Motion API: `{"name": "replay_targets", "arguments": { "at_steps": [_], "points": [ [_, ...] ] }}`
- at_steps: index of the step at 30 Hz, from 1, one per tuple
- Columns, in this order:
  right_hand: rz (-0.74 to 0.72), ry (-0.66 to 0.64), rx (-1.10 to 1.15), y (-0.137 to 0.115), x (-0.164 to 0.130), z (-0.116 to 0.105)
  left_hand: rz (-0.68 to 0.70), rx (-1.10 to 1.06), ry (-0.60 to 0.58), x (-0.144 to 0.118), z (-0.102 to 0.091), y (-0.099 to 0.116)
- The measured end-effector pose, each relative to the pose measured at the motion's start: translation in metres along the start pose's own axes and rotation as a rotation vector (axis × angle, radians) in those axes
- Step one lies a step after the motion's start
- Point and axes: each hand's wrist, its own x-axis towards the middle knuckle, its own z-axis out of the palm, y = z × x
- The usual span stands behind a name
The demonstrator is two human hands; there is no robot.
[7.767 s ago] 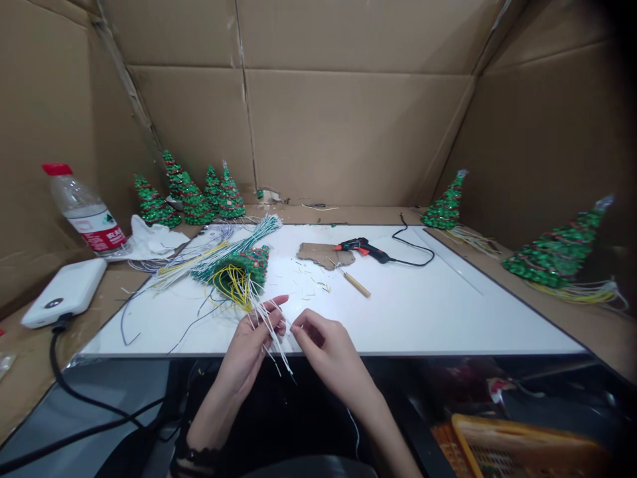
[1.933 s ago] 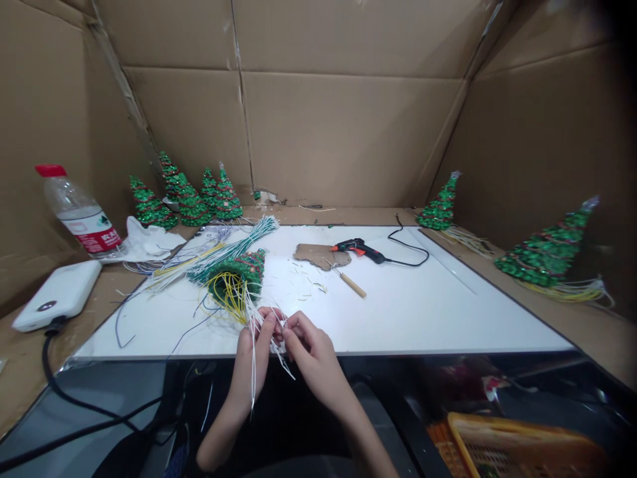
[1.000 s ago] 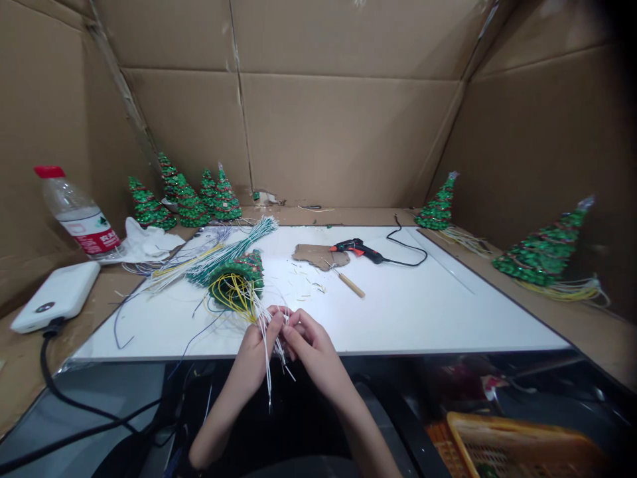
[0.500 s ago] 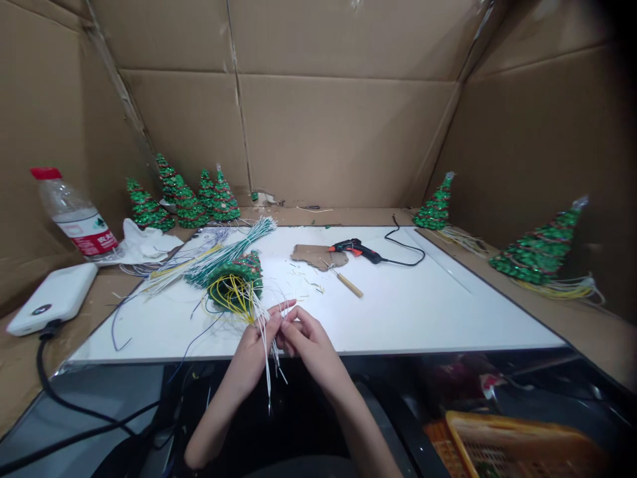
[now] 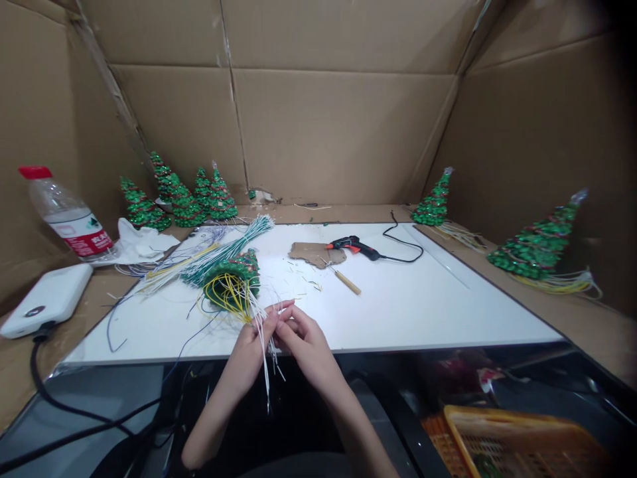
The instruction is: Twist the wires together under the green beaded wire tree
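Our left fingers (image 5: 271, 317) and right fingers (image 5: 284, 330) meet, pinched closed on the white wires (image 5: 263, 362) at the surface (image 5: 423, 299) edge. The wires run from the tree (image 5: 233, 271) lying just beyond, left of the glue gun (image 5: 354, 245).

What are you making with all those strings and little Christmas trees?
A person sits at a white board inside a cardboard booth. The left hand and right hand together pinch thin white wires that trail from a green beaded tree lying on its side. A glue gun and a wooden-handled tool lie untouched farther back. More beaded trees stand along the wall.
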Motion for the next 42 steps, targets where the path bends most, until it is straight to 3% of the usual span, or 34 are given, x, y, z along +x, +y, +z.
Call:
{"name": "replay_targets", "arguments": {
  "at_steps": [14, 23, 31, 37, 42],
  "points": [
    [-0.061, -0.005, -0.068, -0.005, -0.004, -0.001, 0.07, 0.083, 0.107, -0.006, 0.012, 0.003],
    [-0.03, -0.016, 0.138, -0.008, -0.002, -0.001, 0.204, 0.204, 0.165, -0.011, 0.023, 0.001],
    [-0.023, -0.001, 0.146, -0.006, -0.002, -0.002, 0.155, 0.27, 0.164, -0.014, 0.021, -0.005],
    [0.019, -0.019, 0.194, -0.006, -0.002, -0.004, 0.112, 0.146, 0.093, -0.013, 0.021, 0.001],
    [0.007, -0.053, 0.24, -0.004, -0.002, -0.006, 0.057, 0.037, 0.111, -0.012, 0.022, 0.002]
  ]
}}
